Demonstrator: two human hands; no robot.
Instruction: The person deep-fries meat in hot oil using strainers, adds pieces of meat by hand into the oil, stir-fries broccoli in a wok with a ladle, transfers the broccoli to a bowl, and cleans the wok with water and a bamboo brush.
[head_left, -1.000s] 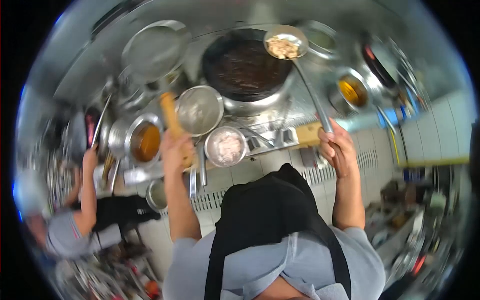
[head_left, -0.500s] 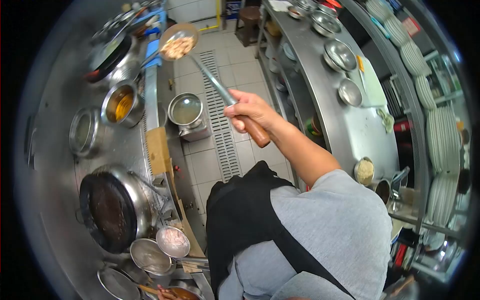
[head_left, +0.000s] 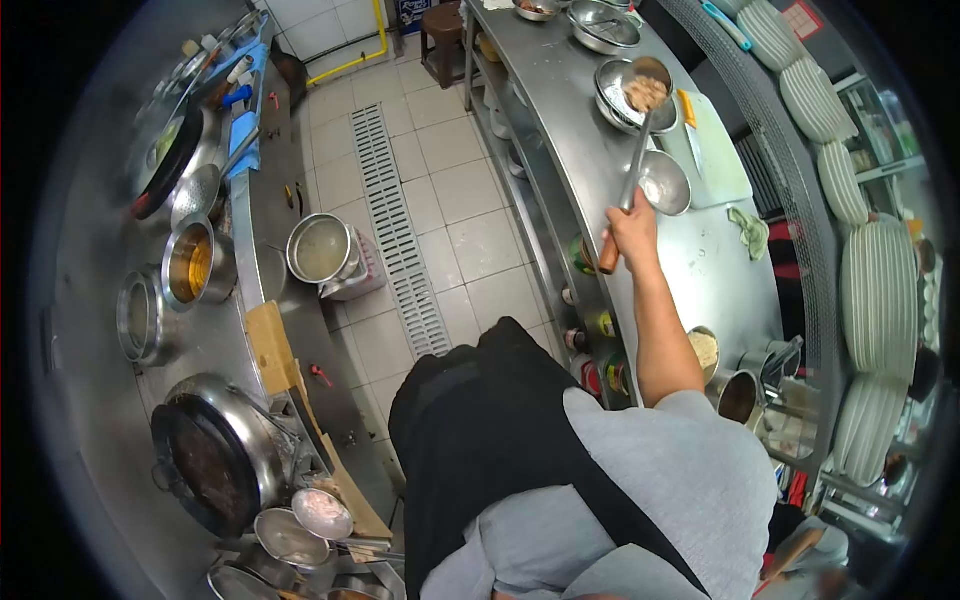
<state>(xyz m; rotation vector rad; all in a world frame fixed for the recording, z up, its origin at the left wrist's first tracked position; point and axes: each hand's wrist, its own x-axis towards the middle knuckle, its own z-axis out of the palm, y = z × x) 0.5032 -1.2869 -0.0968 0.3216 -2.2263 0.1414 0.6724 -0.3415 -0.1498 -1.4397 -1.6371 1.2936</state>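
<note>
"Steel ladle (head_left: 637,160), brown handle (head_left: 609,257): where does it lie?"

"Over a metal bowl (head_left: 612,88) on the desk (head_left: 722,255), pale food pieces (head_left: 645,94) in its scoop (head_left: 655,69); contact with the bowl cannot be told."

"And the right grip (head_left: 632,230)?"

"Curled firmly round the handle; the left grip's state cannot be told. Beside the shaft (head_left: 643,146) sits a smaller bowl (head_left: 670,185), and next to that a cutting board (head_left: 722,170) bearing an orange-handled knife (head_left: 695,135)."

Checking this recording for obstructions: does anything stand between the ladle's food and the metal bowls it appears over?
Nothing visible except the ladle itself: the right hand holds it, its food overlapping the metal bowls in this view.
</note>
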